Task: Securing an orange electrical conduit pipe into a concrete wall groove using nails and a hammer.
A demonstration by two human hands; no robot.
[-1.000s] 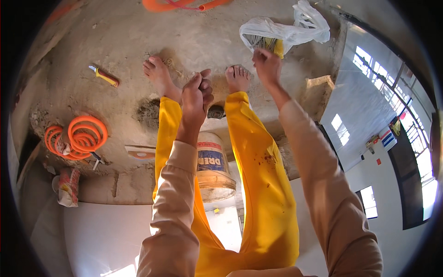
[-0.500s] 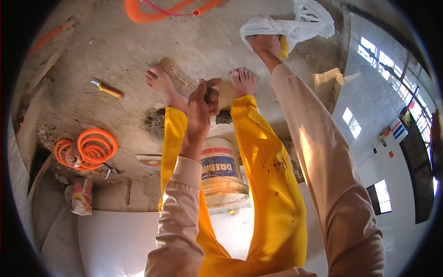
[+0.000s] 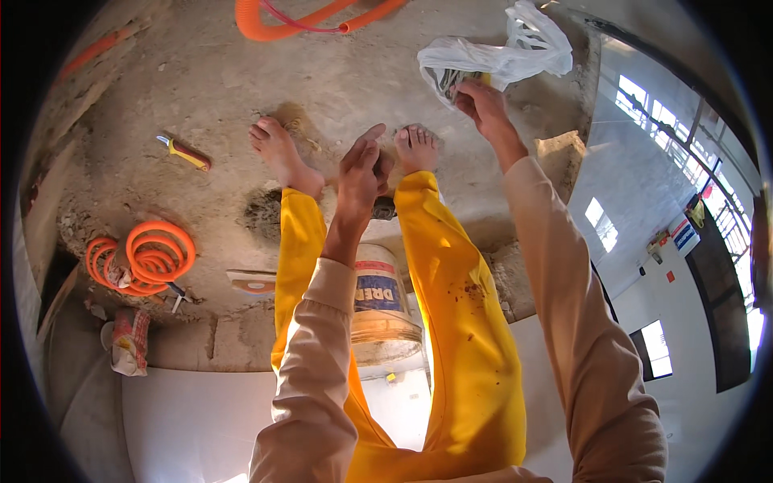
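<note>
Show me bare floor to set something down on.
The widest bare floor lies between the top orange hose and the feet, left of the plastic bag; a smaller patch lies between the knife and the left foot. Crowded: between the trouser legs, with the left hand and bucket, and at the bag's mouth, by the right hand.

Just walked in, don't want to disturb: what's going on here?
The person's right hand is at the mouth of a white bag, by grey strands. The left hand is half-closed between the feet; I can't tell if it holds anything. A bucket is between the legs; a knife and orange coil lie to the left.
</note>
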